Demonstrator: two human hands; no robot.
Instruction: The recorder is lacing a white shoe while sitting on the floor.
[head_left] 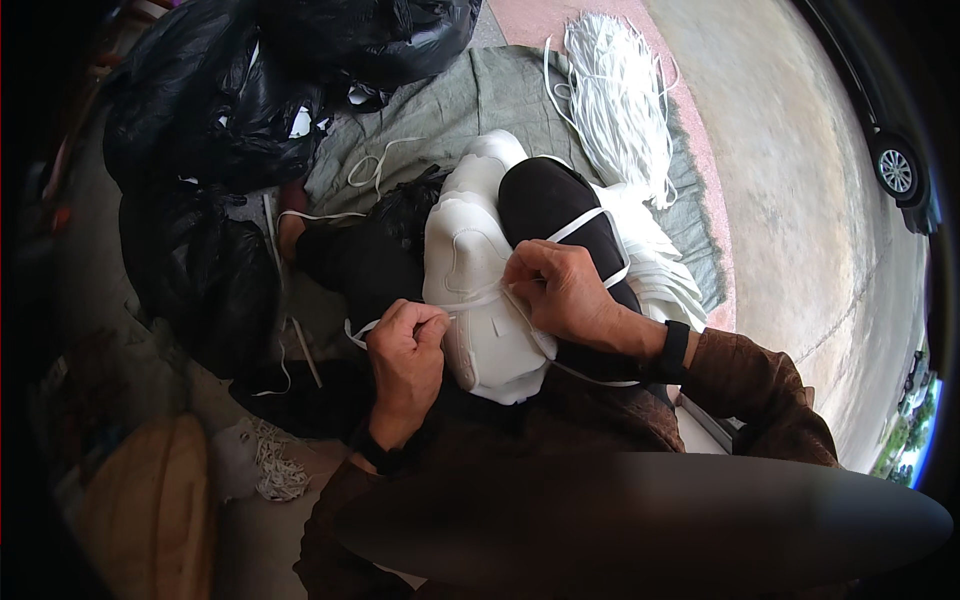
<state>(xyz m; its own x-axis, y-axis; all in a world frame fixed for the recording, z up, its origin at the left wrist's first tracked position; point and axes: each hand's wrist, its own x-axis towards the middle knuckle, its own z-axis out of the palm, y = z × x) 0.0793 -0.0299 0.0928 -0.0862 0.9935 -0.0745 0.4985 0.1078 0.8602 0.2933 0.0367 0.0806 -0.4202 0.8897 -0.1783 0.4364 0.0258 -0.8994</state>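
So, head view: a stack of white shoe uppers [488, 350] sits on the lap between both hands, just beside a black-trousered knee [550, 200]. A white lace [480, 302] runs across the stack. Left hand [407, 350] is curled up tight, thumb and finger pinching that lace; right hand [560, 288] looks pinched on it too, fingers folded in. Past the knee, a big bundle of white laces [618, 110] lies on a greenish cloth [455, 95], black plastic bags [200, 110] off left.
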